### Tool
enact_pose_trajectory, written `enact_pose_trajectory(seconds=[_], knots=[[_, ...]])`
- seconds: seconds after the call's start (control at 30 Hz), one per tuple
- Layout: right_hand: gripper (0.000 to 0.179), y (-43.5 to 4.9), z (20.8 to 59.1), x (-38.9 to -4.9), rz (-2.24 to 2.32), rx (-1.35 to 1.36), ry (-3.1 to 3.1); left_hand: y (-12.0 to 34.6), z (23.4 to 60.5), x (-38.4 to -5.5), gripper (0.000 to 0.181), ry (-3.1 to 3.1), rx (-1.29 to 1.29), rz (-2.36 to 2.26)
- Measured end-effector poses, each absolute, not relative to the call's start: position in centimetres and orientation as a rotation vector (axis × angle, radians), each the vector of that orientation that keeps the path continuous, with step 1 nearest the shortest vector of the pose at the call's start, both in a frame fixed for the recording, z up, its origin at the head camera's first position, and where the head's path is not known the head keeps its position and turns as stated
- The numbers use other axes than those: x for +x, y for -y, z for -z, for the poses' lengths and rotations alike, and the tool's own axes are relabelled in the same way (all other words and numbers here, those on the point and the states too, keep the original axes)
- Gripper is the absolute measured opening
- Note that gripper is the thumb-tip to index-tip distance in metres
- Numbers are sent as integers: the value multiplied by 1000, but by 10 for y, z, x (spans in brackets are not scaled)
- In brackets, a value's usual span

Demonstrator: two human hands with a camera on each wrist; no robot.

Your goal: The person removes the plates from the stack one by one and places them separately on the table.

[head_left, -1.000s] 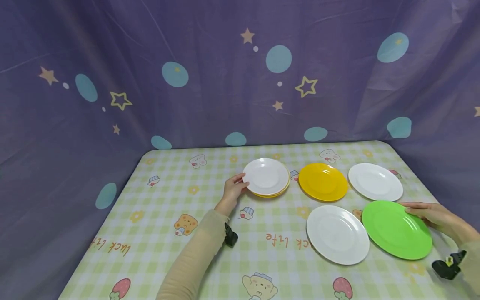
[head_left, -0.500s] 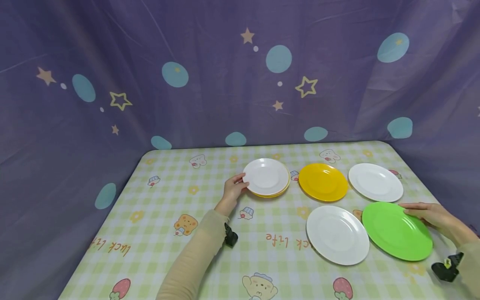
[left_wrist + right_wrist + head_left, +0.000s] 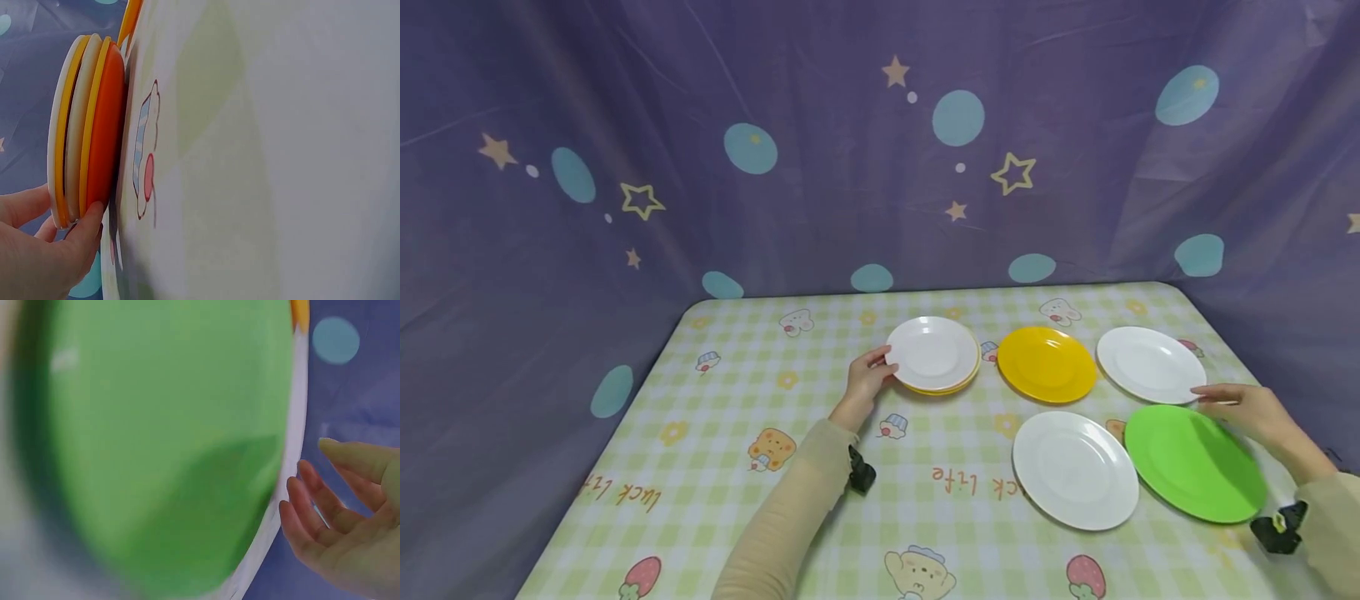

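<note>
My left hand (image 3: 867, 382) pinches the left rim of a stack of small plates (image 3: 932, 354), the top one white. In the left wrist view the stack (image 3: 87, 131) shows white, yellow and orange-red layers between thumb and fingers. Over the far right rim of the green plate (image 3: 1195, 467) hovers my right hand (image 3: 1247, 415), its fingertips right at the near edge of the back white plate (image 3: 1150, 364). The right wrist view shows the right hand (image 3: 350, 519) with fingers spread and nothing in them, beside the blurred green plate (image 3: 175, 425).
A yellow plate (image 3: 1047, 364) lies between the stack and the back white plate. Another white plate (image 3: 1075, 471) lies left of the green one. All rest on a checked tablecloth (image 3: 820, 500); a purple curtain (image 3: 820, 225) hangs behind the table.
My right hand has let go of the green plate's rim and moved away from me, toward the back white plate. The green plate sits slightly nearer me. My left hand has stayed still.
</note>
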State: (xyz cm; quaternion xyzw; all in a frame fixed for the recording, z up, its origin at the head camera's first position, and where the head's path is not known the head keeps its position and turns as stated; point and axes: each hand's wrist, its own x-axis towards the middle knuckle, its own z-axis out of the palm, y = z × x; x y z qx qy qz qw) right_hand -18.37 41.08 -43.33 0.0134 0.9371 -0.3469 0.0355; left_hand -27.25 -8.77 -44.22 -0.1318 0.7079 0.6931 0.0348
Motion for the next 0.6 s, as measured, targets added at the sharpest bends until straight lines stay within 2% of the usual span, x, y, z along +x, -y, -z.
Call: enact_pose_trajectory(seconds=[0.17,0.6], knots=[[38,-380,422,-193,1185,-68,-2908,88,441,-273,40,-2177,-400,-2126],[35,-293,412,-226,1251,-239,-2778,90,439,-274,45,-2138,-413,-2175]])
